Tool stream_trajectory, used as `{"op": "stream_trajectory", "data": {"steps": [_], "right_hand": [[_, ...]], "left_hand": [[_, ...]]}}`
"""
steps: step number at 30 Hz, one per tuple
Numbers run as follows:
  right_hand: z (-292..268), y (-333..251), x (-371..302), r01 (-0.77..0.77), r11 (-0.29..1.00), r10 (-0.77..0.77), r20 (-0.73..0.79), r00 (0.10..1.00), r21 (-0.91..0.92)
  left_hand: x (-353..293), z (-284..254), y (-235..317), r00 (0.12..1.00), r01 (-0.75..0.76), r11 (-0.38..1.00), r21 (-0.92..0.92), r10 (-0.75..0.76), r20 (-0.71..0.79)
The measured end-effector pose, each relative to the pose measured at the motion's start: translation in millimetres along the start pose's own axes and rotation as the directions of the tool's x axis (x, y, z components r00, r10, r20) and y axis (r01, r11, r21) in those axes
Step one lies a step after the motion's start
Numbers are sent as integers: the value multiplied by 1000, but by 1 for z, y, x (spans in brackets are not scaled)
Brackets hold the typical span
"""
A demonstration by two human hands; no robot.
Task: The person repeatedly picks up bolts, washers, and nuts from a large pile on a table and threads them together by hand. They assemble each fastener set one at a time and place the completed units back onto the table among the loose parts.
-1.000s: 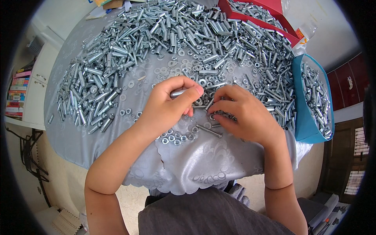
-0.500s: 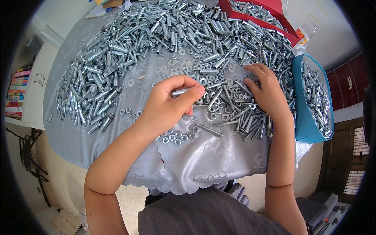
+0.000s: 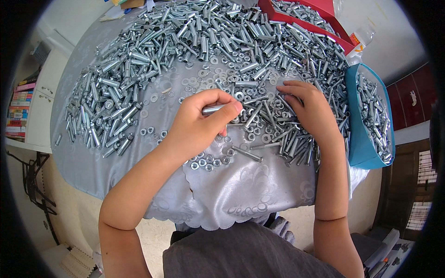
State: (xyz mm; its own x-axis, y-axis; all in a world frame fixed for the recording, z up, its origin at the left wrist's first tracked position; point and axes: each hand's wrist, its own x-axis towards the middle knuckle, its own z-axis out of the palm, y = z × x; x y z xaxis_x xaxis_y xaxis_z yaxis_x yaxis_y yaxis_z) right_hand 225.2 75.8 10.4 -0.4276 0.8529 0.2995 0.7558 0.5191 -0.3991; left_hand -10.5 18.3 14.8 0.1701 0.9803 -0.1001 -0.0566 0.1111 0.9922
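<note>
Between the thumb and curled fingers of my left hand (image 3: 197, 121) is a smooth metal sleeve (image 3: 212, 110); its right end is hidden by the thumb. My right hand (image 3: 309, 107) hovers over the fasteners, fingers stretched leftward and slightly apart, with no object visible in them. Below and left of it lie loose long bolts (image 3: 293, 144), several pointing toward me. Flat washers (image 3: 219, 75) are scattered beyond and between the hands. Hex nuts (image 3: 209, 159) cluster by my left wrist, and a single bolt (image 3: 247, 153) rests to their right.
A large heap of metal sleeves (image 3: 204, 32) covers the far side of the grey tablecloth (image 3: 241, 185). Assembled anchor bolts (image 3: 111, 102) are piled at left. A red box (image 3: 343, 41) and a blue box (image 3: 354, 120), both holding fasteners, stand at right, with a plastic bottle (image 3: 364, 37) nearby.
My right hand has shifted slightly left and down, its fingers drawn closer together. My left hand stays in place, still gripping the sleeve.
</note>
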Motion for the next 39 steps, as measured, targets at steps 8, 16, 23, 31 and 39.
{"op": "stream_trajectory", "data": {"steps": [8,16,23,31,39], "right_hand": [[1,-1,2,7,1000,-7,-22,1000,7],[1,-5,4,-37,999,37,-16,999,27],[2,-4,4,-26,998,27,-20,999,53],[-1,-32,3,9,907,33,-91,995,420],[2,-60,-8,124,722,-224,61,973,681]], "left_hand": [[1,0,-1,1000,1,1000,17,-1,11],[0,0,-1,1000,-2,1000,11,2,23],[-1,1,1,1000,12,1000,15,-12,23],[-3,2,4,999,8,999,51,-10,47],[-5,3,3,990,-29,1000,-11,30,138]]}}
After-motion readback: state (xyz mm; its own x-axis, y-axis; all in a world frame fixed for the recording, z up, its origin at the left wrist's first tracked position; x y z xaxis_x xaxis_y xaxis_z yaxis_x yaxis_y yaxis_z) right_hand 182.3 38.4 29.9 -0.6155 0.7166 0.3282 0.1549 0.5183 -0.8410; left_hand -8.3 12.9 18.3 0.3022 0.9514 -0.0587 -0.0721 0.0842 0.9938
